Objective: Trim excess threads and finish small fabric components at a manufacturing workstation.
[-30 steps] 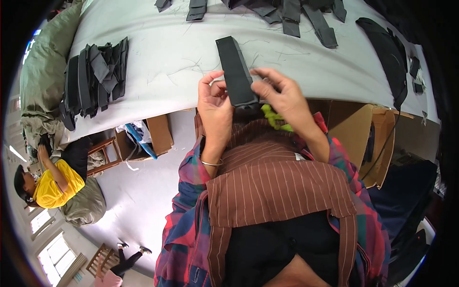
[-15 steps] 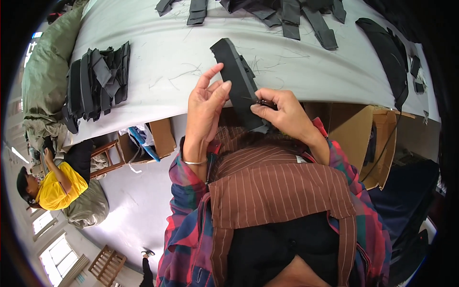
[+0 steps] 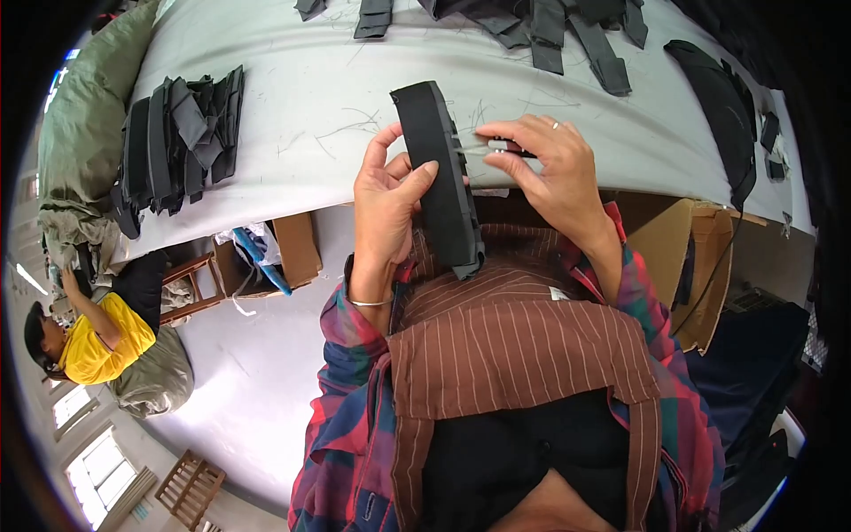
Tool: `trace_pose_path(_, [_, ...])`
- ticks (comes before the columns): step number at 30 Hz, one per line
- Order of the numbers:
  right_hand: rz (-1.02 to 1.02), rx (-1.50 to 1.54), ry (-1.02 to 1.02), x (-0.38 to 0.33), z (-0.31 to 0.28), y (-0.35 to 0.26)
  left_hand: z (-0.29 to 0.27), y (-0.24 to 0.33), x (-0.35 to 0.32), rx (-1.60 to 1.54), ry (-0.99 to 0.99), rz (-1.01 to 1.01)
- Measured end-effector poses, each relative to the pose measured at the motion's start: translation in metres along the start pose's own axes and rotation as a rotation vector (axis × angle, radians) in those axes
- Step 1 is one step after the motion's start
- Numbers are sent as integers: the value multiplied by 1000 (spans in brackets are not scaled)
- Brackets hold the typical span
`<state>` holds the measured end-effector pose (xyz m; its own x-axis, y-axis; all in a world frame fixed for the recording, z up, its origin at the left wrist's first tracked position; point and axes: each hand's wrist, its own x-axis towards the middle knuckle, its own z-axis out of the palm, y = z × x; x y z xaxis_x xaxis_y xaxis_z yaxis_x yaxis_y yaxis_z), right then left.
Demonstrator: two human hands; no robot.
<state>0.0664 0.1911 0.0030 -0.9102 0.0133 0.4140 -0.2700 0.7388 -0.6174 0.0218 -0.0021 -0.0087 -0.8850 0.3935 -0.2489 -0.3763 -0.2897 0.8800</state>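
A long black fabric strip (image 3: 427, 133) with short tabs along its right edge is tilted slightly over the near table edge. My left hand (image 3: 381, 199) pinches it from the left, thumb on its face and fingers behind. Beside the tabbed edge, my right hand (image 3: 560, 173) closes around small dark-handled thread snips (image 3: 507, 146), whose metal blades point left toward the strip. Thumb and forefinger sit on either side of the snips. What the blades touch is too small to make out.
A bundle of black strips (image 3: 182, 142) lies at the table's left, more black pieces (image 3: 545, 35) at the far side. A curved black piece (image 3: 714, 106) lies at right. Cardboard boxes (image 3: 651, 235) stand under the table. A person in yellow (image 3: 108, 340) sits at far left.
My right hand with the snips has moved up from the strip's lower part to beside its tabbed edge. The strip has turned more upright, and my left thumb now presses on its face.
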Motion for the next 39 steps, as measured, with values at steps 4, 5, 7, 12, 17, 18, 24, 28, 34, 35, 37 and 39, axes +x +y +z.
trace_pose_path(4, [-100,-129,100,6,5,4,7,5,-5,-6,-13,10])
trace_pose_path(5, [-113,-151,114,6,6,4,8,6,-6,-15,-17,12])
trace_pose_path(7, [-127,-173,128,6,6,3,8,6,-6,-24,-21,15])
trace_pose_path(12, [-154,-198,104,6,3,0,5,6,-7,-52,-29,-1])
trace_pose_path(17, [-166,-214,138,6,5,0,4,7,-8,-68,-34,-8])
trace_pose_path(18, [-162,-215,135,5,5,0,4,8,-8,-79,-35,-14])
trace_pose_path(24, [-123,-204,145,2,7,-2,4,9,-11,-90,-60,-25])
trace_pose_path(28, [-119,-167,157,1,9,-3,6,7,-12,-100,-39,-26])
trace_pose_path(34, [-61,-124,152,-4,9,3,8,9,-14,-114,-81,-56])
trace_pose_path(35, [-4,-32,170,-3,10,4,9,10,-15,-110,-72,-56])
trace_pose_path(37, [51,63,186,-2,9,2,10,9,-16,-104,-61,-54])
trace_pose_path(39, [29,80,124,0,4,-8,12,5,-17,-59,-52,-2])
